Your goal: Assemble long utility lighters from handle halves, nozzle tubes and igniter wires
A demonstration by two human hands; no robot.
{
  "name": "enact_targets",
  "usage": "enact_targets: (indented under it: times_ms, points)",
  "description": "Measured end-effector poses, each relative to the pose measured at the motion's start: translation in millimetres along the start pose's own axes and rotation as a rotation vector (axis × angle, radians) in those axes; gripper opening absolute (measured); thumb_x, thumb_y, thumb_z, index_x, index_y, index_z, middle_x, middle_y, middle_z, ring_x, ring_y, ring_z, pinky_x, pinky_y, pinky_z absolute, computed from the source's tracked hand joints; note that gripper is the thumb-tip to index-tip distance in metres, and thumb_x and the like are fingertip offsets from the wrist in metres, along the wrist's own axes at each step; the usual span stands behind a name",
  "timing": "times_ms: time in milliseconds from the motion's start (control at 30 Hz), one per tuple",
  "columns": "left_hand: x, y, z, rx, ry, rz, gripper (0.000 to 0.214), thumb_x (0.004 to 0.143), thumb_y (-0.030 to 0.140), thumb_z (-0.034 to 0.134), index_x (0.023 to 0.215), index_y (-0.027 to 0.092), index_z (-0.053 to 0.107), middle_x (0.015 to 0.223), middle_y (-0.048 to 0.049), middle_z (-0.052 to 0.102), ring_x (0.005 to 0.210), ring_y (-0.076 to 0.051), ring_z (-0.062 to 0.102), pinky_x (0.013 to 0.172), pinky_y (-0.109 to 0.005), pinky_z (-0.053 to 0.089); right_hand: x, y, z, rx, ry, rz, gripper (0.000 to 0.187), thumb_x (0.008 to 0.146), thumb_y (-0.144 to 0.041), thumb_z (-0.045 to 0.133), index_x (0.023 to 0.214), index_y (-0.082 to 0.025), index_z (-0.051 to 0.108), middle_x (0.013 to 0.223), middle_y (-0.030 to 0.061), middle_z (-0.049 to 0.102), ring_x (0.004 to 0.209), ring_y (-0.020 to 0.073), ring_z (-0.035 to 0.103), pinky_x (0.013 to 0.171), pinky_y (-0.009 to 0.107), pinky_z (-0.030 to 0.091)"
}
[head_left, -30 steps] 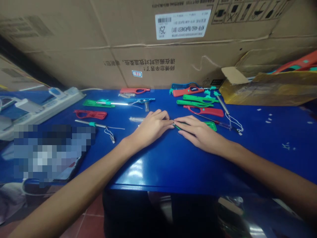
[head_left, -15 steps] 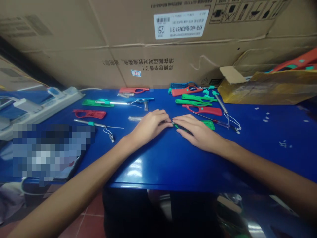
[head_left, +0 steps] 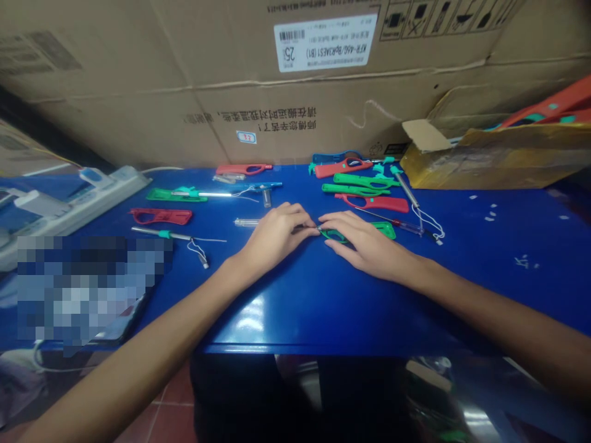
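Observation:
My left hand [head_left: 279,234] is closed in a pinch, thumb and fingertips meeting at the front end of a green plastic lighter casing [head_left: 386,230]. Something small and shiny shows at those fingertips, too small to name. My right hand [head_left: 369,243] covers the middle of the same casing on the table, fingers on its far side and thumb on the near side. Its green loop shows between thumb and fingers. Just behind my right hand lie a screwdriver [head_left: 406,224] and a red lighter casing [head_left: 392,203]. A clear plastic piece [head_left: 245,223] lies beside my left hand.
Across the blue table [head_left: 277,307] lie green casings [head_left: 351,189], a metal lighter tube with white wires [head_left: 406,187] and another tube [head_left: 178,235]. A power strip [head_left: 92,206] stands left. A cardboard box [head_left: 498,157] with red casings stands at the back right.
The whole view has shifted slightly, so things appear a little further left. Both hands keep their place at the green casing; slightly more of its loop shows under my right hand.

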State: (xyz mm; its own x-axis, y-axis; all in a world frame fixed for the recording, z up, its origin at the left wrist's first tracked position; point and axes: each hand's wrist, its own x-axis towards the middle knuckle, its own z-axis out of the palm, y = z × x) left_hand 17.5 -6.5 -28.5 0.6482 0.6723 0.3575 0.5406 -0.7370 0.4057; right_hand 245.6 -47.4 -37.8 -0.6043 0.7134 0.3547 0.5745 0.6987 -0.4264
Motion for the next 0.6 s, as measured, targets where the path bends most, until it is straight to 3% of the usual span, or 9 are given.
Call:
enact_targets:
  times_ms: [100,233,367,600]
  points:
    - [0,1,-2.6,0.036,-0.01,0.006,0.012,0.095,0.029,0.069,0.093,0.018,0.073,0.097,-0.0045,0.072,0.087,-0.019,0.06,0.082,-0.033,0.045,1,0,-8,-0.017,-0.013,0.002,0.029,0.103,-0.03,0.05,0.127,-0.019,0.062,0.138,0.015,0.061,0.13,0.0267,0.057,0.111,0.05,0.048]
    - [0,-1,-10.3,0.102,-0.067,0.039,0.015,0.097,0.031,0.066,0.096,0.018,0.072,0.098,-0.0052,0.072,0.091,-0.02,0.061,0.083,-0.033,0.045,0,7,-34,-0.074,-0.026,-0.03,0.038,0.1,-0.034,0.057,0.135,-0.019,0.06,0.146,0.015,0.057,0.139,0.0298,0.05,0.115,0.053,0.044]
    - [-1,-3,-22.6,0.138,-0.156,0.083,0.016,0.099,0.034,0.065,0.096,0.02,0.071,0.097,-0.0029,0.072,0.093,-0.019,0.062,0.087,-0.034,0.041,-6,19,-56,-0.092,-0.093,-0.06,0.028,0.099,-0.035,0.06,0.123,-0.024,0.069,0.139,0.0117,0.063,0.134,0.0294,0.055,0.112,0.052,0.047]
    - [-4,5,-42.2,0.142,-0.327,0.046,0.018,0.097,0.037,0.065,0.092,0.02,0.068,0.091,-0.0005,0.07,0.089,-0.019,0.062,0.087,-0.035,0.038,-8,24,-54,-0.041,-0.194,-0.085,0.027,0.101,-0.037,0.057,0.121,-0.024,0.07,0.125,0.0084,0.07,0.118,0.025,0.064,0.104,0.045,0.052]
